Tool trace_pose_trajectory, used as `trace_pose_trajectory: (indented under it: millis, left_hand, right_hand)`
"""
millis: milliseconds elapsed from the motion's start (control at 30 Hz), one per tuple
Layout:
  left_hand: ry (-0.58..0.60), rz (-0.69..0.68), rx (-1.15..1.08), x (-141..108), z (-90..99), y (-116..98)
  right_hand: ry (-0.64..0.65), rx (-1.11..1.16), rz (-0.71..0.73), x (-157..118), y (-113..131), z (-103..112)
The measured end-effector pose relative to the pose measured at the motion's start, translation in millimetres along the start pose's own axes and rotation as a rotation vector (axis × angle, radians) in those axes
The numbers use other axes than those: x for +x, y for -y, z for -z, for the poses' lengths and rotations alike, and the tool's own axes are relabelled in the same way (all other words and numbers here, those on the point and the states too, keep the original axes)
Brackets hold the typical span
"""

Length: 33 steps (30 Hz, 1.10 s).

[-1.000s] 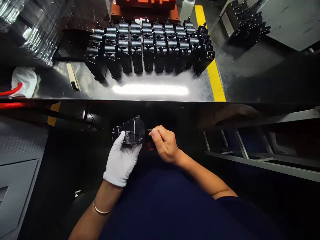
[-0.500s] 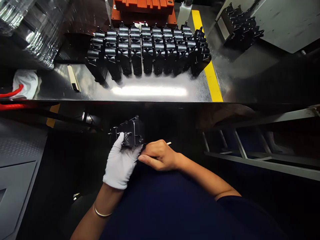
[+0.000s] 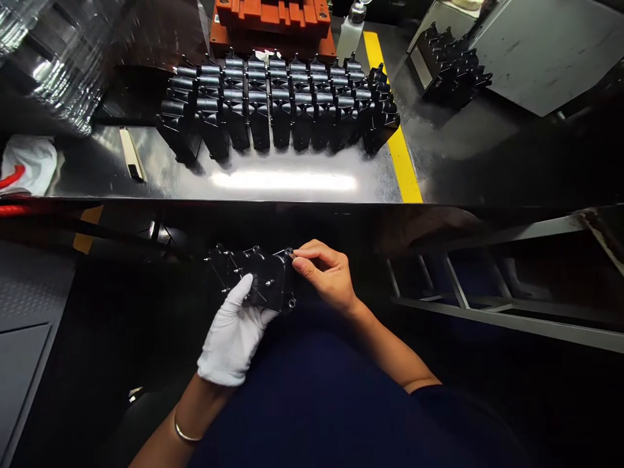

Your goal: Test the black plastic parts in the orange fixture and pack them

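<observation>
My left hand (image 3: pixel 234 338), in a white fabric glove, holds a black moulded plastic part (image 3: pixel 266 279) from beneath, with studs and small holes along its edges. My bare right hand (image 3: pixel 324 273) pinches at the part's right corner, fingertips against it. Whatever lies between those fingers is hidden here, though a thin tool showed there half a second ago. A thin bangle (image 3: pixel 185 435) circles my left wrist. Both hands are over my dark blue lap, below the table edge.
Rows of black moulded parts (image 3: pixel 277 110) stand on a steel table (image 3: pixel 292 182), with a white-bodied utility knife (image 3: pixel 131 154) to their left. Beyond them are an orange block (image 3: pixel 268 29), a squeeze bottle (image 3: pixel 348 32) and more black parts (image 3: pixel 451 75). A metal frame (image 3: pixel 453 286) sits at right.
The black part has turned and shows more of its length. My right hand has moved up from below the part to its right corner, and the thin tool no longer shows.
</observation>
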<state>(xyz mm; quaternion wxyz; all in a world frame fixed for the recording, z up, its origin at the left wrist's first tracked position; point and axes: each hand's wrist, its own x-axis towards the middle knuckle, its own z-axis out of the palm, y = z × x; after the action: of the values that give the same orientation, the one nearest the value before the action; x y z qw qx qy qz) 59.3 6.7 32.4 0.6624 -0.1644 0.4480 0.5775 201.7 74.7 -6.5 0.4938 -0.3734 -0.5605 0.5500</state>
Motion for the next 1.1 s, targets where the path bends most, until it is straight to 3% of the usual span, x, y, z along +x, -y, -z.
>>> trace_pose_trajectory:
  millis: [233,400,467,633,800,933,1000,1100]
  left_hand:
    - [0.049,0.014,0.006,2.1,8.6,-3.9]
    - [0.257,0.256,-0.041,2.4,33.5,-7.0]
    - [0.343,0.327,-0.042,4.1,42.1,-8.9]
    - [0.442,0.275,-0.062,15.1,48.7,-13.3]
    - [0.427,0.199,0.014,16.3,49.1,-9.4]
    - [0.390,0.082,0.294,5.0,49.8,-9.0]
    - [0.402,-0.005,0.470,1.2,49.9,-14.6]
    - [0.383,-0.088,0.682,2.6,50.5,-28.6]
  right_hand:
    - [-0.044,-0.008,0.072,2.3,0.9,-1.2]
    - [-0.155,-0.032,0.026,7.9,-8.8,6.0]
    - [-0.103,-0.026,0.015,6.2,-7.7,9.1]
    - [0.072,0.048,0.109,-4.4,6.9,8.5]
    - [0.083,-0.027,0.135,-5.0,6.7,3.8]
    - [0.050,-0.185,0.122,-1.9,0.1,6.6]
    - [0.153,-0.250,0.110,-2.5,2.7,11.9]
    - [0.488,-0.301,0.220,-6.1,13.5,20.8]
